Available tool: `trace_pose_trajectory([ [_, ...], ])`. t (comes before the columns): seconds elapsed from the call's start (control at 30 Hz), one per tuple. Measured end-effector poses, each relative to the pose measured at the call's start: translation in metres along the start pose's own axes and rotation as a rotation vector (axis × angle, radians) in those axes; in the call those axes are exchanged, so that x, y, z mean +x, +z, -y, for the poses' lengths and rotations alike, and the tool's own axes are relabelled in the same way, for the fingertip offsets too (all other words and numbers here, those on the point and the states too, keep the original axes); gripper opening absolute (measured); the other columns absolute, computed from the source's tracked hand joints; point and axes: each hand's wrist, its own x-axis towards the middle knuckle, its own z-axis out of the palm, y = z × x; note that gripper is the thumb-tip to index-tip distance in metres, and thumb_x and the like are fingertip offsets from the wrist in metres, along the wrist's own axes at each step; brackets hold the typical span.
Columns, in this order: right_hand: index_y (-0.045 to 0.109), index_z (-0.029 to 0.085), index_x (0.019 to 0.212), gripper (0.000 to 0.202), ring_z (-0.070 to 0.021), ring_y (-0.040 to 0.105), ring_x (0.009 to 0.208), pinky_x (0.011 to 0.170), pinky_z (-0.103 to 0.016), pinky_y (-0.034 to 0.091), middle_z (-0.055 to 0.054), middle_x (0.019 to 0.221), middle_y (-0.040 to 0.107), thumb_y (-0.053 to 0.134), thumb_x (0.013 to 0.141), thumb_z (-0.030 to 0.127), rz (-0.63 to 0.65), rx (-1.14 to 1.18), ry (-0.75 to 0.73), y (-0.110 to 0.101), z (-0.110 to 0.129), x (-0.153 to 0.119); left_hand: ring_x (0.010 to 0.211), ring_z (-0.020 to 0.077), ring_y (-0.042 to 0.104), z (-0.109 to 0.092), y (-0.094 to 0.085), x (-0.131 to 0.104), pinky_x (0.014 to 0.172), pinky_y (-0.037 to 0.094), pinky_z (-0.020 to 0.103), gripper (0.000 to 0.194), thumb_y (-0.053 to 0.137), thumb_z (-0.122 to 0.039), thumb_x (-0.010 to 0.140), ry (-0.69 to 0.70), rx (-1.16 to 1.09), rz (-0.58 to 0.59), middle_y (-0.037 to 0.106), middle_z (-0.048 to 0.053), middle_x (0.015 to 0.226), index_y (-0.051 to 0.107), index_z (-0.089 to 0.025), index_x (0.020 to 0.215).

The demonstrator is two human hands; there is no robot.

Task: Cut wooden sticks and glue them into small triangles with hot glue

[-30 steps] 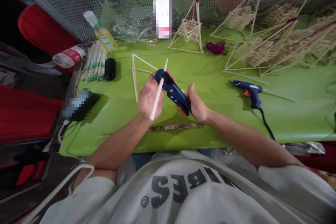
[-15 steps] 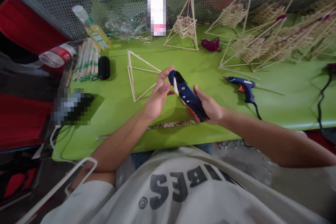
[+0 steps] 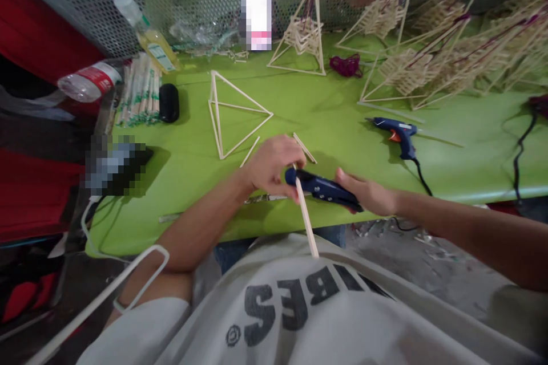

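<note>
So the right hand has its fingers wrapped around the handles of a blue cutter, which is up near the front edge of the green tabletop. There's a wooden stick sitting across the cutter's head, its long end hanging down toward the person's shirt. The left hand is right at that head, fingers curled in close and pinching the stick's far end, though the tips are partly hidden. Two bits of cut wood lie nearby, a thin piece by the left wrist and a short piece just beyond the fingers. Past those sits a bare triangular stick frame, and over to the right there's a blue glue gun lying on its side, kinda near a purple yarn bundle.
</note>
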Motion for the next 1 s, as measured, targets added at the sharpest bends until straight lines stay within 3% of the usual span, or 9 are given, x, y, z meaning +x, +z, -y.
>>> trace_pose_trajectory([
  [0.1,0.053,0.024,0.067,0.082,-0.0177,0.047,0.058,0.056,-0.035,0.034,-0.002,0.061,0.054,0.036,0.095,0.100,-0.109,-0.502,-0.123,-0.033,-0.001,-0.008,0.082,0.0278,0.060,-0.007,-0.004,0.003,0.092,0.050,0.053,0.058,0.081,-0.084,0.077,0.176,0.349,0.337,0.069,0.008,0.083,0.070,-0.027,0.080],
  [0.2,0.054,0.024,0.066,0.076,-0.0176,0.042,0.058,0.063,-0.037,0.027,-0.003,0.061,0.053,0.038,0.101,0.089,-0.202,-0.943,-0.073,-0.053,0.008,-0.005,0.090,0.0302,0.059,-0.006,-0.003,0.005,0.099,0.047,0.056,0.038,0.079,-0.062,0.087,0.173,0.447,0.409,0.069,0.010,0.089,0.069,-0.026,0.080],
  [0.3,0.061,0.023,0.070,0.067,-0.0223,0.051,0.070,0.071,-0.039,0.034,-0.008,0.073,0.061,0.036,0.108,0.072,-0.273,-1.140,-0.117,-0.057,0.009,0.005,0.095,0.0320,0.060,-0.001,0.003,0.003,0.105,0.045,0.057,0.027,0.082,-0.050,0.081,0.101,0.405,0.387,0.069,0.011,0.091,0.072,-0.025,0.080],
  [0.4,0.063,0.023,0.072,0.056,-0.0285,0.056,0.088,0.085,-0.045,0.043,-0.013,0.087,0.063,0.037,0.110,0.054,-0.228,-1.199,-0.266,-0.055,0.000,0.013,0.097,0.0337,0.061,0.000,0.008,-0.001,0.108,0.043,0.058,0.041,0.089,-0.060,0.072,0.015,0.340,0.349,0.070,0.011,0.090,0.073,-0.023,0.078],
  [0.53,0.059,0.023,0.076,0.042,-0.0306,0.054,0.093,0.095,-0.054,0.048,-0.014,0.094,0.059,0.041,0.108,0.044,-0.241,-1.173,-0.334,-0.055,-0.011,0.017,0.097,0.0352,0.061,-0.001,0.008,-0.005,0.112,0.040,0.056,0.064,0.088,-0.086,0.065,-0.073,0.233,0.265,0.067,0.010,0.084,0.072,-0.024,0.072],
  [0.67,0.063,0.020,0.116,0.025,-0.0390,0.054,0.125,0.109,-0.066,0.047,-0.020,0.132,0.060,0.043,0.105,0.032,-0.363,-1.087,-0.393,-0.053,-0.014,0.019,0.100,0.0365,0.062,0.007,0.009,-0.008,0.115,0.039,0.056,0.068,0.079,-0.093,0.073,-0.085,0.200,0.248,0.065,0.009,0.082,0.071,-0.025,0.071],
  [0.77,0.054,0.025,0.145,0.045,-0.0429,0.045,0.146,0.116,-0.072,0.043,-0.018,0.159,0.049,0.044,0.101,0.022,-0.325,-1.074,-0.356,-0.048,-0.011,0.023,0.103,0.0375,0.063,0.014,0.011,-0.011,0.117,0.038,0.056,0.068,0.077,-0.093,0.075,-0.079,0.204,0.276,0.065,0.010,0.083,0.072,-0.025,0.072],
  [0.87,0.053,0.028,0.149,0.046,-0.0429,0.045,0.151,0.119,-0.073,0.042,-0.016,0.163,0.049,0.046,0.104,0.029,-0.329,-1.012,-0.328,-0.043,-0.007,0.028,0.101,0.0368,0.061,0.018,0.013,-0.013,0.117,0.037,0.057,0.068,0.080,-0.093,0.072,-0.077,0.195,0.262,0.064,0.009,0.082,0.071,-0.026,0.070],
  [1.0,0.052,0.025,0.154,0.056,-0.0472,0.046,0.154,0.120,-0.078,0.040,-0.021,0.164,0.050,0.039,0.111,0.060,-0.384,-0.975,-0.335,-0.042,-0.005,0.031,0.102,0.0366,0.060,0.024,0.018,-0.018,0.116,0.038,0.057,0.065,0.079,-0.090,0.076,-0.089,0.137,0.220,0.062,0.010,0.079,0.070,-0.026,0.068],
])
